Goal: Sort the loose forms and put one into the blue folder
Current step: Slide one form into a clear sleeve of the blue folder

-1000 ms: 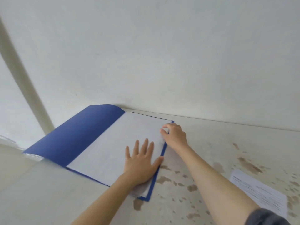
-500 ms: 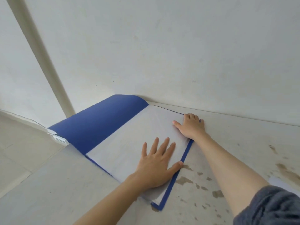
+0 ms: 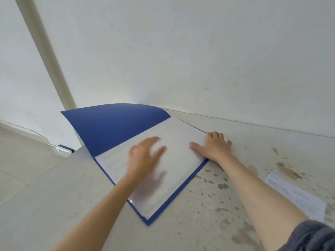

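Observation:
The blue folder (image 3: 116, 127) lies open on the table, its left cover curling up past the table's left edge. A white sheet (image 3: 174, 142) in a clear sleeve covers its right half. My right hand (image 3: 215, 147) rests flat on the sheet's far right edge, fingers spread. My left hand (image 3: 145, 156) is blurred, raised a little above the sheet's middle, fingers apart and holding nothing. A printed form (image 3: 297, 196) lies loose on the table at the right.
The pale table (image 3: 208, 205) is stained with brown spots on its right half and meets a white wall (image 3: 181, 51) at the back. Its left edge drops to a tiled floor where a white power strip (image 3: 63, 151) lies.
My left hand has lifted off the sheet and moved left, now blurred. My right hand stays flat on the sheet's right edge. The view has swung, bringing the loose form back in.

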The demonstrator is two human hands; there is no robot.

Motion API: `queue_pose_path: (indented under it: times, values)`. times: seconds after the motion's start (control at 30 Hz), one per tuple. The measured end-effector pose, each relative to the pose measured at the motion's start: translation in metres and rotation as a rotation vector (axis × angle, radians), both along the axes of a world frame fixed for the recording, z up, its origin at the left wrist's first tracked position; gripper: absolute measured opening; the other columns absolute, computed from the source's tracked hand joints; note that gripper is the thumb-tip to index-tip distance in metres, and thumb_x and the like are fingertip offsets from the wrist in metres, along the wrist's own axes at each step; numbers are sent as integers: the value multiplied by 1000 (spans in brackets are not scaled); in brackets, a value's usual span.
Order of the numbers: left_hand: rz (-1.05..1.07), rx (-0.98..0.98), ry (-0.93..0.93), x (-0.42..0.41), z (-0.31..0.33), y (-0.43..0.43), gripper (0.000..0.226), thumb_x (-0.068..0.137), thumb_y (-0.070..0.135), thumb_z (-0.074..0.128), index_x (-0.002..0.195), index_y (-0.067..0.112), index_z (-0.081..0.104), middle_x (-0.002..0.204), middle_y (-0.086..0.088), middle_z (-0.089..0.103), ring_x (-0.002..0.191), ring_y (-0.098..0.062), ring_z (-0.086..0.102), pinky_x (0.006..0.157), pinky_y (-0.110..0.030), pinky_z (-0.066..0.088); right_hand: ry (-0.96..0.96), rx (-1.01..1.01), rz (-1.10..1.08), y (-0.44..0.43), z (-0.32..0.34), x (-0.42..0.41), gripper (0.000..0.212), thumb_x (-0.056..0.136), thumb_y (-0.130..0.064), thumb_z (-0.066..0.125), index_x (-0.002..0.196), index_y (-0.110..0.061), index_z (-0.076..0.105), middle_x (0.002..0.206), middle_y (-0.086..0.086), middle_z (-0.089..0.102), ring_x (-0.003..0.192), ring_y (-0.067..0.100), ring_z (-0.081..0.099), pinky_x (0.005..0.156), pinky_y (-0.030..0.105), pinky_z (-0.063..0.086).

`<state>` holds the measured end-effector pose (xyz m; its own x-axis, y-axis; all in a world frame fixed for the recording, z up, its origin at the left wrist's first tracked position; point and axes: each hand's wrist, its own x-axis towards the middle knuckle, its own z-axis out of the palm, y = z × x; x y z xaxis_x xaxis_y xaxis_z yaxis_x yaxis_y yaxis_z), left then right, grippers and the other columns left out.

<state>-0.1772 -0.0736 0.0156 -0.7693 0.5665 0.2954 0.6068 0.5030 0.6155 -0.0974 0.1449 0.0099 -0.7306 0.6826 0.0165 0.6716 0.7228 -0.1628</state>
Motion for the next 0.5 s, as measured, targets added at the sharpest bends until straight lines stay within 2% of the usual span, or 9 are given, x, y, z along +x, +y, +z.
queue_pose_path:
  times: [0.03,0.1,0.17,0.23,0.37,0.5]
  values:
    - [170,21,57,-10,-2,-12,47,93,42,50,136,24,46,146,2,43,137,-20,34,114,-44,23,20,11,-7,-3,0,3,86,81,-76,29,136,-11,37,140,7,38,132,24,30,103,49,30]
    - [424,-94,40,-29,-8,-39,56,92,44,49,143,24,33,155,-1,22,144,-26,11,115,-50,14,66,29,-44,-7,2,5,82,85,-72,27,136,-10,38,138,7,40,131,24,31,102,48,31]
    - [532,-220,-67,-39,-11,-55,66,92,50,45,148,25,20,159,-1,-2,145,-30,-10,112,-59,4,87,46,-83,-8,3,1,77,88,-68,25,134,-9,41,137,9,41,128,25,33,99,46,32]
    - [535,-300,-128,-45,-10,-59,70,91,58,38,149,28,13,159,2,-13,144,-35,-18,108,-67,-2,93,42,-126,-11,3,-5,74,89,-66,27,130,-8,45,134,11,42,126,27,35,97,44,33]
    - [474,-456,-91,-48,-14,-62,68,90,65,27,149,31,16,160,2,-1,144,-39,-10,109,-67,1,251,29,-225,-20,3,-13,66,90,-58,40,122,-2,50,127,18,47,120,31,38,94,40,38]
    - [417,-508,-46,-44,-15,-70,69,88,68,24,148,33,18,160,4,4,145,-36,-7,110,-65,3,395,-152,-235,-23,4,-8,51,92,-45,48,120,-2,48,121,17,58,113,33,51,94,41,42]
